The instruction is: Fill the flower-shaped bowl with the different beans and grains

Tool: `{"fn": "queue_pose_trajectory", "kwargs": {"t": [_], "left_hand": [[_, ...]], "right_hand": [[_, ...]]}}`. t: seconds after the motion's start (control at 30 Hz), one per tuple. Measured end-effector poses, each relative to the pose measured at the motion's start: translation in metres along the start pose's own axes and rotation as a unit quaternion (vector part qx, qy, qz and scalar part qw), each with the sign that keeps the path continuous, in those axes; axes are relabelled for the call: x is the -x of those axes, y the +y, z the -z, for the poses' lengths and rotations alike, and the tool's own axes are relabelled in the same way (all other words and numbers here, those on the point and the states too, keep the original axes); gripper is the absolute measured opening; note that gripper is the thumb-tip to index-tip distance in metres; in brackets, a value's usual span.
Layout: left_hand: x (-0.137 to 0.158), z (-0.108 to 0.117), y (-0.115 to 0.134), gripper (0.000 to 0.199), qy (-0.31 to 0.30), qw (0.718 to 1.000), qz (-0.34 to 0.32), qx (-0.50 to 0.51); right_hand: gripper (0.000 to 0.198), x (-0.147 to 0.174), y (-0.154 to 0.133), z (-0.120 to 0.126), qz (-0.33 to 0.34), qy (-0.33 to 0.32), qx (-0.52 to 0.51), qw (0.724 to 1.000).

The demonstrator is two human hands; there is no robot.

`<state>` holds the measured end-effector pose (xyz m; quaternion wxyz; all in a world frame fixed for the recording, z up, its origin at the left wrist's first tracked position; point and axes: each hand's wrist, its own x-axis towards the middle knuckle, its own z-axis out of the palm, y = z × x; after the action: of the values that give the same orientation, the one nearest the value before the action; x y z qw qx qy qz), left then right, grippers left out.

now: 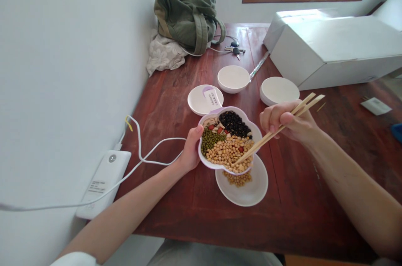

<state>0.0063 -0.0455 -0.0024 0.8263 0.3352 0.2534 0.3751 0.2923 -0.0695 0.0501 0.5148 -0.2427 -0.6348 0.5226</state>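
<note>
My left hand (pixel 192 149) grips the left rim of a flower-shaped bowl (pixel 256 130) with a pale purple edge. Inside it lie soybeans (pixel 224 152), black beans (pixel 233 124), green mung beans (pixel 210 140), and some red and pale pieces near the upper left. A pair of wooden chopsticks (pixel 276 132) is pinched in my right hand (pixel 287 121), their tips resting among the soybeans. Partly beneath the bowl is a white dish (pixel 245 197) with more soybeans (pixel 239 180) in it. The bowl hides the dish's upper part.
Behind stand a white dish (pixel 196 101) with a label on it, a white bowl (pixel 233 78) and more stacked white dishes (pixel 279 89). A large white box (pixel 339 48) fills the back right. Left are a power bank (pixel 105 182), its cable, and a green bag (pixel 188 15); keys (pixel 235 49) lie behind.
</note>
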Motion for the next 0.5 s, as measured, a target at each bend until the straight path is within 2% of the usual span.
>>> {"fn": "queue_pose_trajectory", "kwargs": {"t": [0.5], "left_hand": [[0.0001,0.0000,-0.0004,0.071,0.009,1.000,-0.005,-0.007]], "right_hand": [[0.043,0.0020,-0.0040,0.0016,-0.002,0.004,0.018,1.000]]}}
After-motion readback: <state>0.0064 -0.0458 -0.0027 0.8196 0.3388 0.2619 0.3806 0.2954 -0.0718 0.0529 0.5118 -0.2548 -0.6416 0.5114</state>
